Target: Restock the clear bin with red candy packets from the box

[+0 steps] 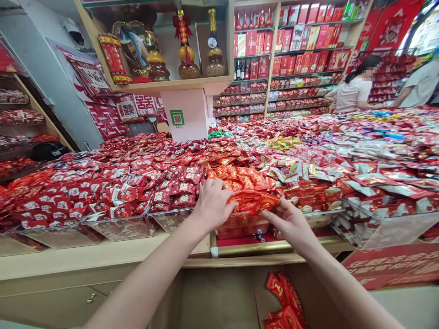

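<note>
At four o'clock from centre, the right hand [291, 221] pinches a red packet [264, 204]; at the packet's nine o'clock, the left hand [214, 201] curls, hold unclear. A light edge grip seems best.

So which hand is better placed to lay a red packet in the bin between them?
Probably the right hand: it pinches a red packet by the front of the bin; whether the left hand holds one is unclear.

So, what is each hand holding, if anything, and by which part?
Right hand: flat glossy red packet, by its lower right edge. Left hand: cannot tell.
</note>
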Tool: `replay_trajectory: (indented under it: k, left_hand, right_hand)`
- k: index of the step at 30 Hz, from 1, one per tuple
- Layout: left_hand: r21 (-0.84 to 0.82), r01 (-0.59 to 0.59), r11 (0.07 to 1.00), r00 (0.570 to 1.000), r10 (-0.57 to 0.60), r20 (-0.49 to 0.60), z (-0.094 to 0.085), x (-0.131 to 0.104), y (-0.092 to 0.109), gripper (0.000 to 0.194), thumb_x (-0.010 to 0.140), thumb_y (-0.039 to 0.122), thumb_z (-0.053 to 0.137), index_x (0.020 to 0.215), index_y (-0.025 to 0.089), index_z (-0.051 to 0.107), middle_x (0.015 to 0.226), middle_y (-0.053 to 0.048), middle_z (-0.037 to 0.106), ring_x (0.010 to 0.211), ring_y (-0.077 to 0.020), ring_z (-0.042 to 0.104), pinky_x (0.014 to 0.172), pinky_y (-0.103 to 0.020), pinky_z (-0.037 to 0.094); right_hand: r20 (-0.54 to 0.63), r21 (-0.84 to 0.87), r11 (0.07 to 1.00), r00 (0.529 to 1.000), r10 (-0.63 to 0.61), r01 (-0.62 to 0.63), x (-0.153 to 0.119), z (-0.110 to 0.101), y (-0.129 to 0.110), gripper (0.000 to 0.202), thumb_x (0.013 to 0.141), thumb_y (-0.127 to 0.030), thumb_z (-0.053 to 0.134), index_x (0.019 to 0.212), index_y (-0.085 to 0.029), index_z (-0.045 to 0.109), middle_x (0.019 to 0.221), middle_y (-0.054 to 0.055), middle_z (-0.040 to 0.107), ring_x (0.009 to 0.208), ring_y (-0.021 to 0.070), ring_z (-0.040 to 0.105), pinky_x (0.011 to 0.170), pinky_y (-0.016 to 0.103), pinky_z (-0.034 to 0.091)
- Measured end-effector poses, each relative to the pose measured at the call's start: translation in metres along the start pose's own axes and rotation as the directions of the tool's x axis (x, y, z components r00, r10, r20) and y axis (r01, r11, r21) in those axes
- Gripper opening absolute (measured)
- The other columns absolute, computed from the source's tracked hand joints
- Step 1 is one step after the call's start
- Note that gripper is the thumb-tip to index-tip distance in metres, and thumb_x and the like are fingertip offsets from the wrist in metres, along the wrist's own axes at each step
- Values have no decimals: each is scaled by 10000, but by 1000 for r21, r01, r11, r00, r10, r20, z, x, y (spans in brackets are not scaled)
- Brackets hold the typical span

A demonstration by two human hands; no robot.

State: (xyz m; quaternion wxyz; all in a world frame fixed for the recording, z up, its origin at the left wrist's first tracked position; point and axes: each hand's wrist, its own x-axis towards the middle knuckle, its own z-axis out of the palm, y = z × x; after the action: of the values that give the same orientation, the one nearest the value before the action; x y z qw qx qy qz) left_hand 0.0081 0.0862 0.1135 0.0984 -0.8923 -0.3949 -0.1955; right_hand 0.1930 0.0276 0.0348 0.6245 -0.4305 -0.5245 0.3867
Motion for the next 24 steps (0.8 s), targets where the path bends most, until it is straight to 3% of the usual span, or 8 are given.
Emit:
replay_trajectory:
  k: [2,5,8,11,14,24]
  left_hand:
    - [98,6,995,996,-15,89,3,8,0,209,725,361,584,820,197,670,905,-87,512,921,-251,420,777,-394,379]
    - [138,17,990,990,-36,134,9,15,2,174,740,329,562,781,207,680,890,-90,506,914,-252,417,761,-382,379]
    - [151,40,988,988,-62,140,12,19,-2,194,761,312,518,780,217,687,850,-92,512,891,-248,420,724,-359,389]
    - [169,54,984,985,-80,153,10,22,-5,220,765,276,482,770,207,691,807,-96,520,872,-247,426,677,-337,400]
    - [185,61,981,983,-91,158,7,24,-6,248,754,213,447,764,182,692,790,-107,532,854,-247,439,649,-333,407]
    - [108,37,993,989,-52,139,8,32,-14,218,696,149,478,593,160,670,671,-107,565,780,-246,513,677,-358,428]
  right_hand:
    - [43,-75,996,998,-44,47,13,3,-2,210,732,-273,591,912,-207,507,961,60,628,920,183,576,832,333,439]
    - [83,-309,945,993,-84,106,24,11,-8,123,747,-257,549,839,-210,483,871,45,628,821,179,586,739,313,448]
    - [121,-574,805,988,-95,148,29,18,-15,79,740,-239,531,758,-212,459,742,18,609,691,171,562,629,284,416]
    - [175,-722,670,982,-69,176,34,25,-21,118,726,-225,525,679,-214,418,610,-15,541,586,153,499,548,258,360]
    - [207,-775,609,978,-12,171,44,31,-22,157,720,-213,523,619,-208,403,564,-25,504,557,139,464,518,241,326]
    - [232,-821,559,963,137,118,68,36,-24,151,660,-201,588,549,-175,489,495,-38,480,498,108,455,448,205,284]
